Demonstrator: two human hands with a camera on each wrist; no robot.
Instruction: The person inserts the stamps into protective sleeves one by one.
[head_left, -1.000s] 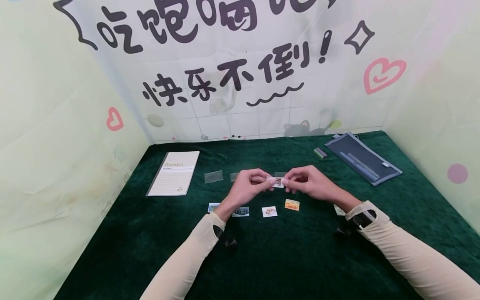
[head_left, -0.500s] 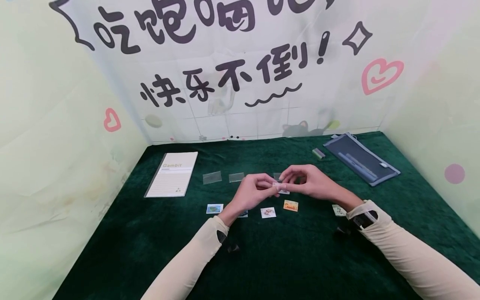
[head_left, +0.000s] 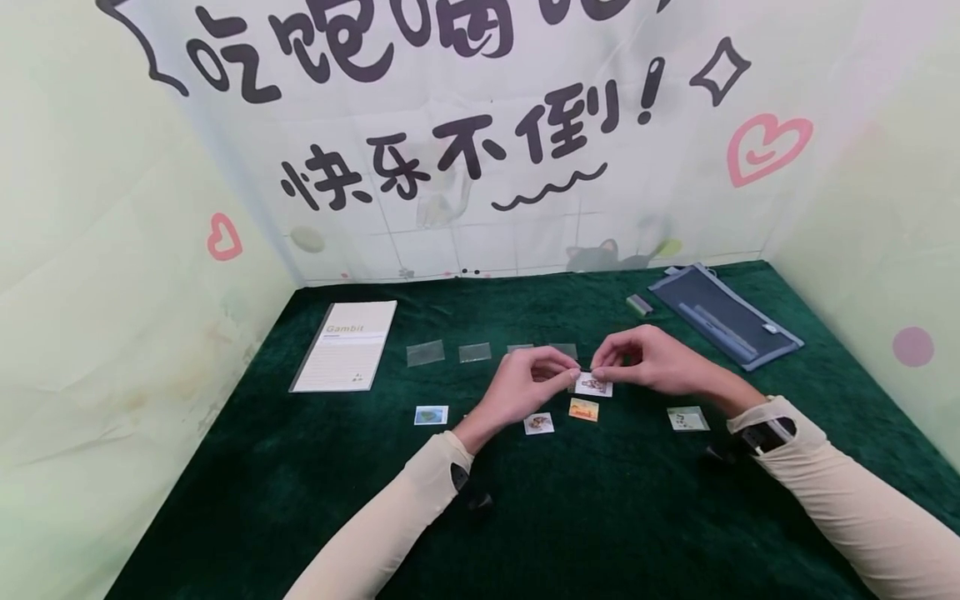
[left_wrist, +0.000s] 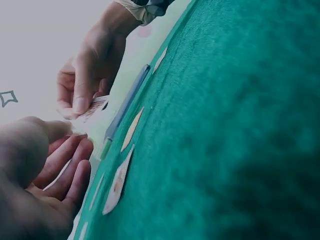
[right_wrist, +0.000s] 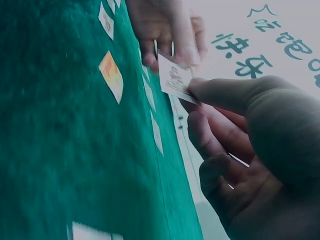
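My left hand (head_left: 528,383) and right hand (head_left: 652,358) hold a small white picture card (head_left: 596,386) between them, above the green cloth. In the right wrist view, the right thumb and fingers pinch the near edge of the card (right_wrist: 175,80), while the left thumb is at its far edge. The left wrist view shows the left thumb and fingertips right at the card's other end. Below the hands lie an orange card (head_left: 583,410) and a white card with a reddish picture (head_left: 538,424). The left wrist partly covers the row of cards.
A blue picture card (head_left: 431,415) lies left, a pale green card (head_left: 687,419) right. Several clear sleeves (head_left: 425,353) lie in a row behind the hands. Farther off are a notebook (head_left: 345,346), an eraser-like block (head_left: 639,305) and a blue zip pouch (head_left: 723,317).
Both hands have moved right with the card, and its printed face now shows more. The right hand has shifted off the pale green card, and more clear sleeves are visible.
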